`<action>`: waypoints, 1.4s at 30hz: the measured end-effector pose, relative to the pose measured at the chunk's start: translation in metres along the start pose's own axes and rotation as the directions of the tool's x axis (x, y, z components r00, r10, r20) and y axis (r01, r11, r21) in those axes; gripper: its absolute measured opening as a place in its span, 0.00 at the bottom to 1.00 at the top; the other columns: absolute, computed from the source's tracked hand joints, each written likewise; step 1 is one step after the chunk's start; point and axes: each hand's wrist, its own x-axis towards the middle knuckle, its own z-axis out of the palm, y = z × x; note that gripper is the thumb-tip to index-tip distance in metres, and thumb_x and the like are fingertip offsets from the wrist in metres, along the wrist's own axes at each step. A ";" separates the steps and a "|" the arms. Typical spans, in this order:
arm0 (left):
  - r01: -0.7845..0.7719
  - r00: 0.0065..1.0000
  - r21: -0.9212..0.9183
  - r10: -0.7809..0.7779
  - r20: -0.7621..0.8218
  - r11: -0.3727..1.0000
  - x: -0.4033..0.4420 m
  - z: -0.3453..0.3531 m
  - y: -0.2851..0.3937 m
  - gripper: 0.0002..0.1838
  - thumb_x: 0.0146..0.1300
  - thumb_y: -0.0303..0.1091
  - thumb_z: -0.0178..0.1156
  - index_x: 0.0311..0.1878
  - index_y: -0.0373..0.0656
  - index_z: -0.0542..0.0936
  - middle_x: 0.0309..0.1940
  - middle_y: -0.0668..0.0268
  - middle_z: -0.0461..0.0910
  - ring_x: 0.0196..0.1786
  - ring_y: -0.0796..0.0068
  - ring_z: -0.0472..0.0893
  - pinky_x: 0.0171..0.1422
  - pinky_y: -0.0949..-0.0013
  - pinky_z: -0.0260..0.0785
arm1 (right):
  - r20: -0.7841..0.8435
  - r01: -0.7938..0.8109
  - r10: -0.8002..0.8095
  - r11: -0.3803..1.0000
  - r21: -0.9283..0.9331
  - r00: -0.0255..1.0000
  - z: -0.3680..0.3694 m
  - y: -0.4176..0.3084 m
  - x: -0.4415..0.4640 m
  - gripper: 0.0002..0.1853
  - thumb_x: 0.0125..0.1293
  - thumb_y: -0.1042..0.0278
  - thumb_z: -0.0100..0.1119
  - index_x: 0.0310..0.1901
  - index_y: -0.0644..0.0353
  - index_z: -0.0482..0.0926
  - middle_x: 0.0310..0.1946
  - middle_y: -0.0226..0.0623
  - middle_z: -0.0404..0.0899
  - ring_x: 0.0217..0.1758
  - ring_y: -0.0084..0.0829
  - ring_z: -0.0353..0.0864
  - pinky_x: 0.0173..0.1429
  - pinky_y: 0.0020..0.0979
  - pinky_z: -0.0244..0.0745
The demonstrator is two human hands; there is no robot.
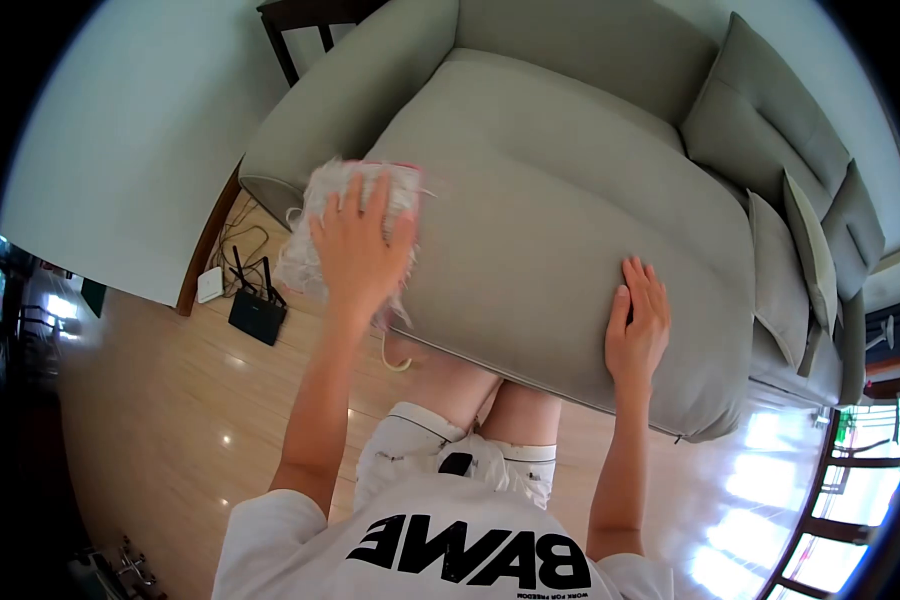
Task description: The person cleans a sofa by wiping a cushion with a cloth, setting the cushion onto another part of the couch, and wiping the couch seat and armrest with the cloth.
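Observation:
My left hand (362, 245) lies with fingers spread over a shaggy white cloth (315, 200) with a pink edge. The cloth rests at the left front corner of the grey sofa seat (530, 240), next to the armrest, and partly hangs past the seat's edge. Whether the fingertips pinch its strands is unclear. Below the cloth dangles a pale loop (397, 366). My right hand (638, 325) rests flat near the front of the seat, palm down and holding nothing.
Left of the sofa, a black router (258, 314), a white box (210, 285) and tangled cables (238, 232) lie on the glossy floor (190, 400). Cushions (780, 280) lean at the sofa's right. A dark wooden stool or table (315, 15) stands behind the armrest (340, 100).

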 end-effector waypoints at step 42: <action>-0.030 0.951 -0.383 0.145 0.274 0.923 0.017 -0.003 -0.054 0.39 0.80 0.55 0.42 0.81 0.33 0.57 0.78 0.32 0.56 0.80 0.34 0.60 0.82 0.47 0.55 | -0.016 0.020 -0.021 0.999 -0.042 1.000 0.003 0.013 -0.005 0.18 0.73 0.66 0.57 0.59 0.61 0.85 0.63 0.42 0.84 0.73 0.46 0.76 0.80 0.50 0.58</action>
